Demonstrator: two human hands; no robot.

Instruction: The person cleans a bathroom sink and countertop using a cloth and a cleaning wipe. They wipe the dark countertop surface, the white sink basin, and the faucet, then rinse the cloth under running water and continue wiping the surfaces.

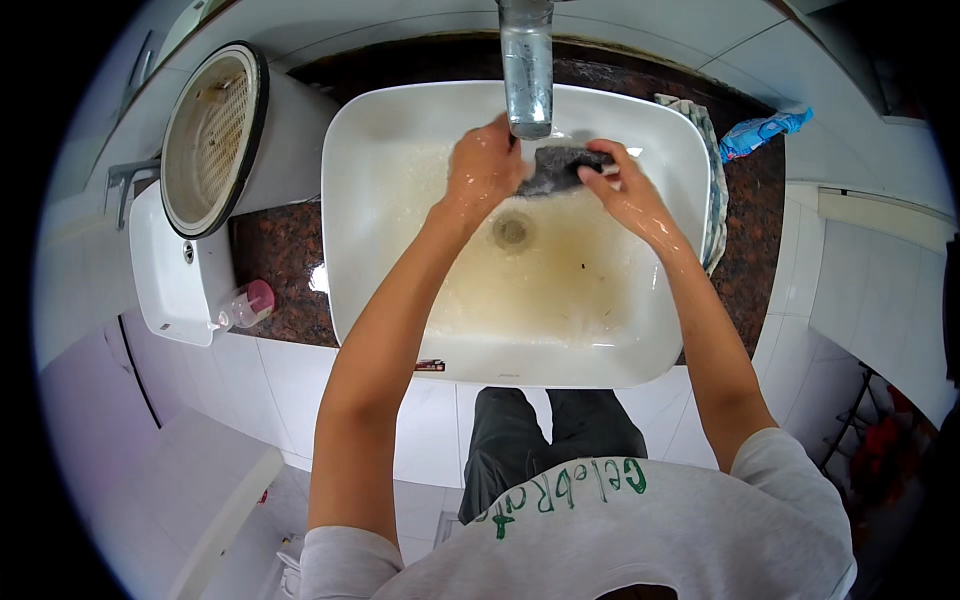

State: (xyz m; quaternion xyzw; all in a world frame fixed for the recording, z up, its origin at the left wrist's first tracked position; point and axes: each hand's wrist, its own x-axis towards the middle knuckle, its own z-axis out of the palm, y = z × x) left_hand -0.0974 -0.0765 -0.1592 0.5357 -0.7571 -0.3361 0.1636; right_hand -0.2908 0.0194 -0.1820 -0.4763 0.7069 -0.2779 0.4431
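Under the metal faucet [527,75] I hold a wet, dark grey, roughly rectangular piece [556,171] over the white sink basin [345,230]. My right hand [632,192] pinches its right end between thumb and fingers. At its left end, my left hand [483,166] is curled with its fingertips partly hidden, and seems to grip that end. Both hands and wrists are wet. Brownish, cloudy water [560,275] with a few dark specks lies in the basin below, around the round drain [512,231].
On the left, a large white tub with a black rim [258,130] lies tilted, its inside stained. Near it are a small white basin [165,290] and a clear bottle with a pink cap [262,296]. A striped cloth [717,190] and blue packet [765,133] lie at right.
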